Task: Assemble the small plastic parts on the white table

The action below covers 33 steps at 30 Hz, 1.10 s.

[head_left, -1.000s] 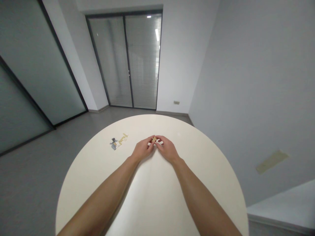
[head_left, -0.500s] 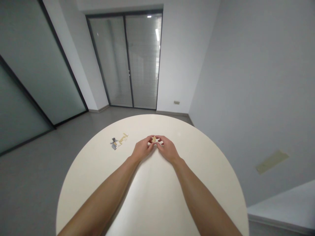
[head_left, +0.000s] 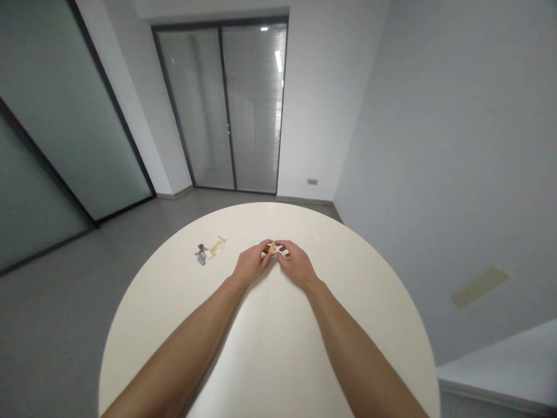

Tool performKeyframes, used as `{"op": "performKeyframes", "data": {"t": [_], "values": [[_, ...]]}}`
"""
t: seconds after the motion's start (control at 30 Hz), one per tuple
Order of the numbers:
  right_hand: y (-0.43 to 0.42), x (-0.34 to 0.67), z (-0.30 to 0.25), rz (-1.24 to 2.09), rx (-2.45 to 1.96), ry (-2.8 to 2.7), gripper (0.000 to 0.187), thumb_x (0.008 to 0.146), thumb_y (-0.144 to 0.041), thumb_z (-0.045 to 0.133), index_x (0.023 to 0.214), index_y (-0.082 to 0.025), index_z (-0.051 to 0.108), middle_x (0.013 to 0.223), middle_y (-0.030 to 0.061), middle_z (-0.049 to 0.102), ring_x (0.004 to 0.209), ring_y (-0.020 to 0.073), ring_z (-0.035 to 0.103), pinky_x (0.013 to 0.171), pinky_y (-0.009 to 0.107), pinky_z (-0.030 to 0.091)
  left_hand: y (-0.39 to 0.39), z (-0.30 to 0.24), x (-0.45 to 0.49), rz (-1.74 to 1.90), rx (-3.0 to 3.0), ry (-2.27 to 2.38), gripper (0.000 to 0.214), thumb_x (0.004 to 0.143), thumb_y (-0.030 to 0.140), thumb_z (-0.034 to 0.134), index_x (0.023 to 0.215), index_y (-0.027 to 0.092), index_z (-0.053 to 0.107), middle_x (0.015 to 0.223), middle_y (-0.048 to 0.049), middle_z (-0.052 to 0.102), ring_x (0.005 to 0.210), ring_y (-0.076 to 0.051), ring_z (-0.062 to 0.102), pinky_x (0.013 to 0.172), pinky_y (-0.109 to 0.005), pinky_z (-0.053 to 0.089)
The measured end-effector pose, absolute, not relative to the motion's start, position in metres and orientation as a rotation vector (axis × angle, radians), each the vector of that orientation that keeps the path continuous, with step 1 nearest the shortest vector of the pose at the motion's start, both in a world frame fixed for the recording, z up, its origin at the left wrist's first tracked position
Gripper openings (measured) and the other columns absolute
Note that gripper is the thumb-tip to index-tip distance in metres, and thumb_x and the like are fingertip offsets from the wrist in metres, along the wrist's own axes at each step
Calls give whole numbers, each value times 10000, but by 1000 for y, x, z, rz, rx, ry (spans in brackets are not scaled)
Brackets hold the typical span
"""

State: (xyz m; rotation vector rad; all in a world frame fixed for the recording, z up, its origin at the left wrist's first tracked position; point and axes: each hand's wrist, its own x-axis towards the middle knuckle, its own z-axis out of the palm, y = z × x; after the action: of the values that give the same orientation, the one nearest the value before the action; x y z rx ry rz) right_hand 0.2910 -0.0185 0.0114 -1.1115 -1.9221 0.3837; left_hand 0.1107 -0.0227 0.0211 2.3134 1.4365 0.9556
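Note:
Near the middle of the round table, my left hand [head_left: 251, 263] pinches a small tan piece [head_left: 272, 247] between thumb and fingers. My right hand [head_left: 297, 264] meets it from the other side, its index fingertip at the top of the piece and its thumb close below. What exactly the piece is cannot be made out at this size, and fingers cover its edges. To the left of my hands lie several small loose pieces: grey ones [head_left: 201, 260] and a row of pale yellow ones [head_left: 214, 248].
The cream round table [head_left: 278, 348] has a curved edge on all visible sides. Behind it stand a glass door with blinds [head_left: 252, 110] and a white wall [head_left: 326, 104]. Dark-framed frosted panels [head_left: 65, 104] are on the left.
The small tan piece has turned slightly between my fingers and looks narrower. Both hands stay in almost the same place, and the loose pieces have not moved.

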Motion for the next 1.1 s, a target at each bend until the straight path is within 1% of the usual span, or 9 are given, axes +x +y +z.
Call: {"op": "performKeyframes", "data": {"t": [0.17,0.47,0.7,0.83,0.97,1.1], "values": [[-18,291,11,380,-1099,-1922,326,881,-210,548,1198,-252,612,1164,37,667,975,168,625,876,331,505,-23,21,111,953,2306,1444,345,940,352,505,1280,306,527,1108,-3,733,923,-182,697,805,-281,493],[-16,291,8,377,-1088,-1916,286,909,-237,523,1177,-256,621,1148,34,664,972,165,621,877,328,507,-21,19,111,916,2259,1447,378,933,356,510,1308,314,518,1135,-17,730,965,-192,696,851,-305,504],[-17,291,10,391,-1093,-1915,254,918,-269,541,1159,-257,619,1129,30,664,973,161,623,855,307,509,-21,19,111,911,2224,1393,360,934,354,504,1289,300,518,1147,-11,727,991,-204,692,839,-310,511],[-15,291,7,392,-1084,-1909,265,923,-272,539,1176,-255,615,1130,37,663,977,160,622,860,306,510,-21,19,112,891,2210,1390,374,939,370,497,1306,299,499,1164,-17,721,998,-210,691,853,-321,510],[-14,291,5,419,-1072,-1913,278,942,-282,509,1198,-250,613,1158,45,662,979,162,624,885,320,509,-21,18,112,877,2229,1407,390,945,381,486,1323,290,485,1125,-25,733,974,-209,695,824,-314,507],[-13,291,4,406,-1064,-1909,297,945,-238,469,1201,-256,618,1177,45,661,1043,172,612,917,336,500,-20,17,113,867,2268,1476,370,934,416,507,1281,290,528,1054,-17,744,917,-193,695,780,-290,493]]}}
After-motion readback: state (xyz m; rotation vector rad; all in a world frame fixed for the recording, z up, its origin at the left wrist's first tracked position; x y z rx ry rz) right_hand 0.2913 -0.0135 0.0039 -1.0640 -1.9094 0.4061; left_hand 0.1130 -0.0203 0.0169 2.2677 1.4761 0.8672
